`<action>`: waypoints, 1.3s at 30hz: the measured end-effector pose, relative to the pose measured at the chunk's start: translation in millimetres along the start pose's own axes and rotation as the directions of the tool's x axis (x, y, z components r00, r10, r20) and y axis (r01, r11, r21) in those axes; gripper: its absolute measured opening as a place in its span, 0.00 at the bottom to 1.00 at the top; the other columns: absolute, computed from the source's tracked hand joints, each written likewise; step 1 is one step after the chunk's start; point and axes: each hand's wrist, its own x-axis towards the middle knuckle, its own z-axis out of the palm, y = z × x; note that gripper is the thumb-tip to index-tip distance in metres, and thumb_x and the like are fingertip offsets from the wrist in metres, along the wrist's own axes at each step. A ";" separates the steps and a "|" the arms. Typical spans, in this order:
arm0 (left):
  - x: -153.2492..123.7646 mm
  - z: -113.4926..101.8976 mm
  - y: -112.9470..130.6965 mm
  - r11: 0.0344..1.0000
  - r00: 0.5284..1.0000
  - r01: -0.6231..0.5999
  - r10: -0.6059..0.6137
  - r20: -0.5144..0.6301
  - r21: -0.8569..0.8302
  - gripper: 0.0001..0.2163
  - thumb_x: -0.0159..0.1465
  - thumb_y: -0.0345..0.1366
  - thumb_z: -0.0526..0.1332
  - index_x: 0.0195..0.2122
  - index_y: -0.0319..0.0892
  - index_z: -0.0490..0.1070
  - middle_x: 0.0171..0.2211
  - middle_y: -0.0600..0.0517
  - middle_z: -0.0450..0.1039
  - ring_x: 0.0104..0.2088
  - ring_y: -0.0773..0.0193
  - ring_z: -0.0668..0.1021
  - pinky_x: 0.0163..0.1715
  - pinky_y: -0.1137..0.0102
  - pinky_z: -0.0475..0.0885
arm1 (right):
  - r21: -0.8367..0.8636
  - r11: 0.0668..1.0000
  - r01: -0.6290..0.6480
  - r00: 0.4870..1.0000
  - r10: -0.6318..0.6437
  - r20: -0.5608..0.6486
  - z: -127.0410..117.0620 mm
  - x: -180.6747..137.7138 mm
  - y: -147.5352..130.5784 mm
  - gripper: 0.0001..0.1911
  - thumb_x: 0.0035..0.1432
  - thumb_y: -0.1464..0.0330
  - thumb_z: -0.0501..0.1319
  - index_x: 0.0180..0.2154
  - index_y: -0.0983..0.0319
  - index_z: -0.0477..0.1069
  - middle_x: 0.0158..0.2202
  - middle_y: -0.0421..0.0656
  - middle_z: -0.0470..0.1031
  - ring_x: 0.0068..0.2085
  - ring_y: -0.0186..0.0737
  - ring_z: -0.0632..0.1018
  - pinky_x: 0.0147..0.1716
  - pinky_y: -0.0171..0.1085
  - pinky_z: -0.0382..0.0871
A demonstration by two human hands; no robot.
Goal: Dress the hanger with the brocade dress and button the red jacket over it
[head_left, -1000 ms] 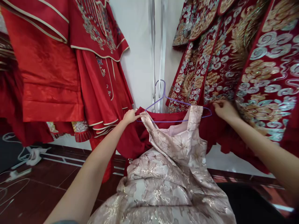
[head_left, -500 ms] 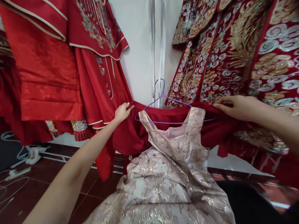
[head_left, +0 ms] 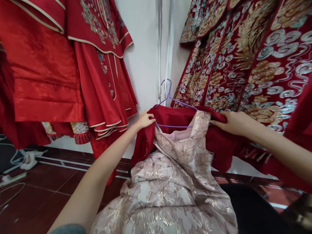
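A pale pink dress [head_left: 168,188] with a metallic gold floral pattern hangs from a thin purple hanger [head_left: 168,94]. Behind its neckline, a dark red garment [head_left: 175,115] spreads across the hanger. My left hand [head_left: 145,120] is closed on the red cloth beside the dress's left strap, which it partly hides. On the other side, my right hand [head_left: 232,123] pinches the red cloth near the right strap [head_left: 202,118]. The red garment's lower parts droop on both sides behind the dress; its full shape is hidden.
Red outfits with pale piping [head_left: 97,87] hang at left, and heavily embroidered red garments [head_left: 224,61] at right. Metal uprights [head_left: 159,48] stand against the white wall. White shoes [head_left: 29,160] and cables lie low at left. Something black [head_left: 253,208] is at lower right.
Both hands have come inward, the left moving right and the right moving left, to the ends of the hanger. The red cloth is bunched closer around the dress straps.
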 end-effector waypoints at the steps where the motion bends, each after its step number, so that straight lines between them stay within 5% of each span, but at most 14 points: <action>1: -0.9 -0.9 1.7 0.999 1.000 -0.028 0.027 0.015 0.036 0.11 0.58 0.43 0.57 0.33 0.43 0.74 0.38 0.47 0.68 0.45 0.54 0.70 0.50 0.60 0.64 | 0.007 1.000 -0.015 1.000 0.015 -0.024 6.2 2.9 2.7 0.23 0.63 0.54 0.49 0.45 0.64 0.69 0.37 0.57 0.77 0.38 0.53 0.78 0.36 0.41 0.63; 6: -23.0 -16.7 14.4 0.960 0.985 -0.173 0.166 0.050 0.220 0.11 0.60 0.43 0.55 0.37 0.43 0.71 0.38 0.45 0.68 0.41 0.53 0.71 0.45 0.62 0.66 | 0.135 0.988 -0.073 0.991 0.087 -0.103 22.8 16.0 -7.0 0.23 0.65 0.63 0.44 0.46 0.72 0.70 0.39 0.63 0.75 0.42 0.54 0.78 0.39 0.41 0.64; 10: -36.2 -31.6 27.6 0.929 0.987 -0.148 0.117 0.110 0.340 0.12 0.61 0.42 0.56 0.40 0.41 0.70 0.42 0.43 0.67 0.42 0.53 0.73 0.43 0.63 0.67 | 0.207 0.971 -0.119 0.979 0.150 -0.139 13.4 8.7 -49.2 0.23 0.65 0.64 0.44 0.42 0.73 0.73 0.37 0.64 0.75 0.42 0.57 0.78 0.39 0.43 0.67; 17: -39.4 -43.1 40.9 0.923 0.992 -0.057 0.010 0.126 0.380 0.13 0.61 0.41 0.56 0.42 0.39 0.71 0.44 0.42 0.67 0.44 0.53 0.73 0.46 0.65 0.67 | 0.320 0.917 0.238 0.971 -0.231 -0.059 14.0 -29.3 -125.4 0.22 0.64 0.65 0.45 0.34 0.67 0.75 0.34 0.58 0.77 0.37 0.52 0.80 0.35 0.40 0.67; 20: -40.2 -44.2 40.9 0.905 0.992 -0.066 0.012 0.128 0.420 0.14 0.62 0.42 0.56 0.43 0.39 0.70 0.43 0.43 0.67 0.44 0.54 0.73 0.44 0.65 0.67 | 0.460 0.839 0.290 0.957 -0.265 -0.121 15.0 -36.2 -138.3 0.19 0.64 0.62 0.47 0.31 0.63 0.72 0.31 0.52 0.78 0.34 0.47 0.79 0.32 0.36 0.65; 25: -39.5 -39.5 38.6 0.908 0.994 -0.086 0.049 0.099 0.409 0.14 0.62 0.44 0.54 0.43 0.41 0.70 0.42 0.43 0.66 0.43 0.53 0.72 0.42 0.63 0.67 | 0.602 0.730 0.322 0.936 -0.149 -0.319 24.8 -54.8 -121.2 0.10 0.53 0.63 0.58 0.36 0.61 0.67 0.34 0.46 0.75 0.34 0.44 0.76 0.31 0.36 0.65; 30: -35.8 -25.1 30.5 0.911 0.995 -0.096 0.089 0.037 0.400 0.12 0.61 0.43 0.55 0.40 0.42 0.71 0.41 0.43 0.66 0.43 0.51 0.71 0.43 0.60 0.66 | 0.637 0.641 0.429 0.876 -0.123 -0.467 45.2 -93.2 -87.3 0.19 0.51 0.69 0.58 0.47 0.62 0.63 0.41 0.47 0.70 0.38 0.42 0.73 0.37 0.39 0.67; 32: -34.4 -19.2 27.2 0.917 0.995 -0.099 0.099 0.020 0.386 0.12 0.61 0.42 0.55 0.39 0.42 0.71 0.41 0.43 0.66 0.44 0.50 0.70 0.43 0.59 0.66 | 0.699 0.599 0.390 0.877 -0.010 -0.481 59.6 -103.3 -73.8 0.22 0.51 0.69 0.59 0.49 0.61 0.62 0.41 0.46 0.69 0.36 0.39 0.72 0.36 0.38 0.68; 35: -33.2 -11.7 23.7 0.924 0.993 -0.105 0.118 -0.013 0.367 0.11 0.61 0.42 0.56 0.40 0.42 0.71 0.42 0.42 0.65 0.45 0.50 0.69 0.46 0.58 0.64 | 0.764 0.572 0.297 0.869 0.169 -0.464 100.9 -107.5 -55.2 0.32 0.49 0.65 0.62 0.55 0.62 0.55 0.44 0.48 0.68 0.33 0.39 0.70 0.34 0.39 0.69; 39: -31.7 -3.9 20.3 0.923 0.991 -0.105 0.130 -0.042 0.369 0.11 0.61 0.42 0.57 0.40 0.41 0.70 0.42 0.42 0.65 0.45 0.50 0.68 0.47 0.59 0.64 | 0.641 0.735 0.221 0.861 0.161 -0.481 175.5 -102.0 -44.4 0.36 0.49 0.59 0.62 0.57 0.66 0.56 0.45 0.53 0.67 0.41 0.48 0.70 0.44 0.50 0.66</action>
